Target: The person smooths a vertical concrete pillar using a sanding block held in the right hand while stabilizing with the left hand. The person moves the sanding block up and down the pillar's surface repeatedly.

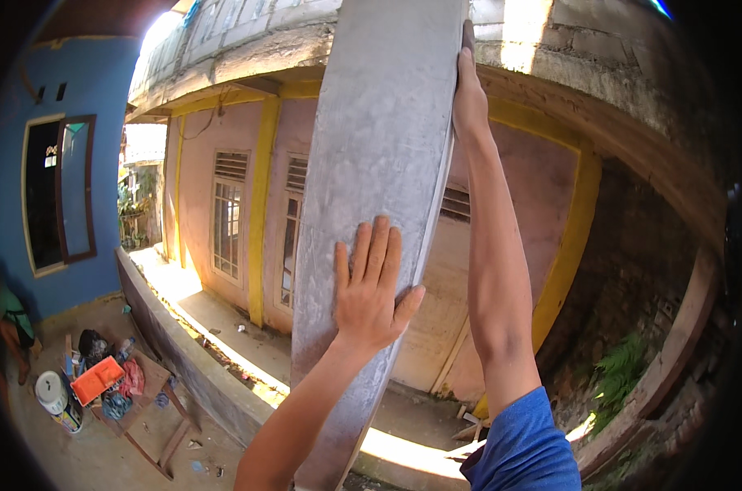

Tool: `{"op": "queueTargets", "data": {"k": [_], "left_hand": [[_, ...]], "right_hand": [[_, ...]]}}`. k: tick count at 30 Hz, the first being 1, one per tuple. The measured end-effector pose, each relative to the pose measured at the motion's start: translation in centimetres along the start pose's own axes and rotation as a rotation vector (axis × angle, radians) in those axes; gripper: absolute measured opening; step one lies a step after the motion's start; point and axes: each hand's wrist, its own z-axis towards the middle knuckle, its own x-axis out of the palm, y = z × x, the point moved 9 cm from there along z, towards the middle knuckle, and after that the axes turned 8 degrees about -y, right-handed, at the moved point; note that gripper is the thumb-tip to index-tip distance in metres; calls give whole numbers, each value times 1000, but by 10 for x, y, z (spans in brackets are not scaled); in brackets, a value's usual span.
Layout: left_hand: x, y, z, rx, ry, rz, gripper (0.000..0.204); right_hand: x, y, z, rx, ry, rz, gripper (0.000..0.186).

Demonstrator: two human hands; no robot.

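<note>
A tall grey cement-rendered pillar (387,139) rises through the middle of the view, its surface smooth with mottled patches. My left hand (369,286) lies flat on its face, fingers stretched upward and thumb out toward the right edge. Higher up, my right hand (471,102) is at the pillar's right edge, arm raised and thumb pointing up. A narrow dark piece (467,36) shows just above that thumb, against the edge; its kind cannot be made out. The fingers of the right hand are mostly hidden from view.
A low wall (199,335) runs behind the pillar on the left. Beyond stands a pink house with yellow posts (265,213). Lower left are a white bucket (53,397), an orange tray (98,380) and bags on a wooden stand. Someone (13,319) sits at the far left.
</note>
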Motion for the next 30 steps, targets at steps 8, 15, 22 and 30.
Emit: {"op": "queueTargets", "data": {"k": [8,15,22,30], "left_hand": [[-9,14,-3,10,-16,31,78],[-3,5,-2,21,1,11,73],[-9,3,-2,46,-5,26,74],[-7,11,-3,17,-8,15,76]], "right_hand": [[12,-33,-179,-160,-50,-117,68],[3,-14,-131,-266,-44,-245,65],[-2,15,-16,-261,-137,-152,62],[8,-39,-218,-178,10,-154,64]]}}
